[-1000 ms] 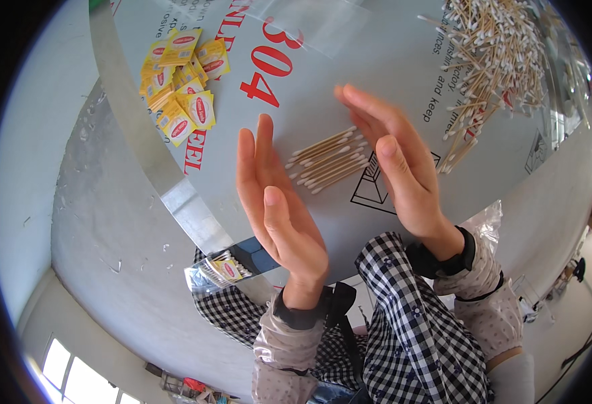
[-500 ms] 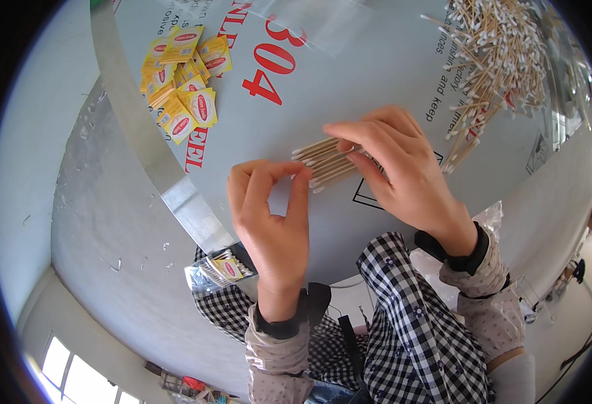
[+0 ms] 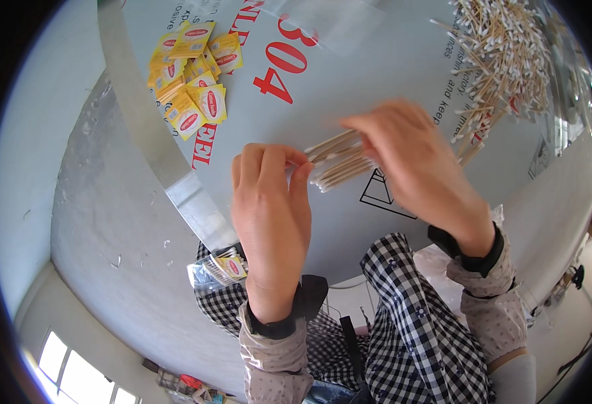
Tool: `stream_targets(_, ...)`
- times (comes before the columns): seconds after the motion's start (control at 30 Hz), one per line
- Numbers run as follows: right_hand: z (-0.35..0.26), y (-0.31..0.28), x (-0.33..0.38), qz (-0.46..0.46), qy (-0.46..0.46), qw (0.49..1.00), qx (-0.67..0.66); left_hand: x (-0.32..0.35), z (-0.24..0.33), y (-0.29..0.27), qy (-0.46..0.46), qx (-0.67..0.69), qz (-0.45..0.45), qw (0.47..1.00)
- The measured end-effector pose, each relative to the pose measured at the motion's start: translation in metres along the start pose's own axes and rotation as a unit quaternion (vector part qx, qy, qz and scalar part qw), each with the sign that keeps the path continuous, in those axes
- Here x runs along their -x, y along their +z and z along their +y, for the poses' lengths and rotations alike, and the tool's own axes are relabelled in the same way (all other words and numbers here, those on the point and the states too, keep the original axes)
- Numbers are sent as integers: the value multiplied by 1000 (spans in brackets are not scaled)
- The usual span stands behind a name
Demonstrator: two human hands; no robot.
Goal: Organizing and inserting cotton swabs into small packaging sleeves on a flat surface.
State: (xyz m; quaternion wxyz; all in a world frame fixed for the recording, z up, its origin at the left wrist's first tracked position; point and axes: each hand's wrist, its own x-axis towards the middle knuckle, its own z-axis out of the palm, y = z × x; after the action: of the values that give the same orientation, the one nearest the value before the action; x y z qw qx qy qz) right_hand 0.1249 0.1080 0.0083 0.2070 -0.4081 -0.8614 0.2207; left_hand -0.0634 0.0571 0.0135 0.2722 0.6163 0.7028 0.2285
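A small row of cotton swabs [image 3: 344,174] with white tips and wooden sticks lies between my hands, over the grey tabletop. A gap has formed within the row, with some sticks slanting apart from the rest. My left hand [image 3: 269,209] is closed, thumb and index finger pinched at the tips on the left end. Over the right ends curls my right hand [image 3: 417,172], smeared by motion; its fingers close on the swabs, though the fingertips are partly hidden.
Yellow-and-white packets [image 3: 191,84] are heaped at the back left. A big pile of loose cotton swabs [image 3: 505,64] covers the back right, beside clear plastic. A metal strip [image 3: 198,209] edges the table's left side. Below it, a clear bag of swabs [image 3: 222,269] rests by my checked apron [image 3: 410,296].
My right hand has turned and shifted slightly right, its fingers folding over the swabs. The row has spread apart in the middle. My left hand stays pinched at the left tips.
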Motion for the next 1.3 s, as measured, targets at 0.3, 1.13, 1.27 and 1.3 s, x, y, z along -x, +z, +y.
stream_targets(0.3, 20, 3, -15, 45, 49, 997, -29, 2, -3, -4, 32, -29, -4, 999)
stream_targets(1.13, -17, -7, 62, 89, 151, 957, -230, 37, 29, -2, -45, 255, -56, 964)
stream_targets(1.27, -14, -5, 68, 86, 145, 965, -199, 36, 28, 2, -88, 229, -72, 967)
stream_targets(1.3, -14, -4, 69, 83, 140, 969, -189, 36, 27, 2, -87, 210, -73, 971)
